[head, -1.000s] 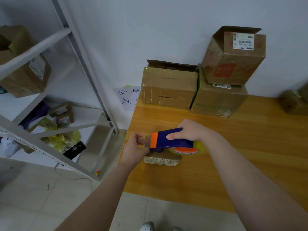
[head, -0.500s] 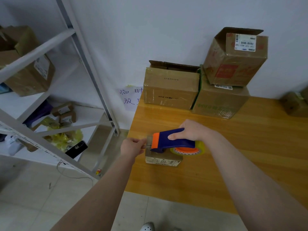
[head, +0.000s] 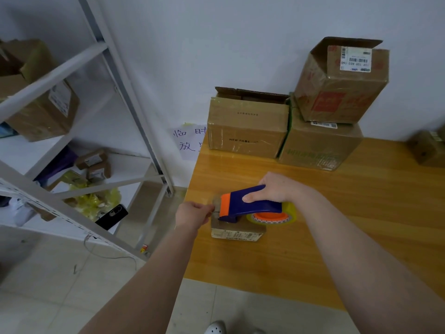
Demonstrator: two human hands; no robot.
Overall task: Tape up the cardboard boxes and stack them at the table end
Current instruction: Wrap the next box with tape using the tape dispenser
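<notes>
step in hand: taping the small box [head: 237,231], at the table's [head: 361,213] 9 o'clock edge. your right hand [head: 277,186] grips the tape dispenser [head: 250,203] over it; your left hand [head: 192,214] appears to pinch the tape end [head: 216,204]. next, likely: draw the dispenser toward 3 o'clock and press the tape flat.

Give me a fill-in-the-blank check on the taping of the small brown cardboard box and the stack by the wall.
1. The right hand grips the blue-and-orange plastic tape dispenser by its ___ handle.
2. The left hand pinches the loose ___ end at the dispenser's orange mouth.
3. The small brown cardboard box under the dispenser stands on the light wooden ___.
4. Exactly ___ box is stacked on the green-printed cardboard box.
Missing words: blue; tape; table; one.
</notes>
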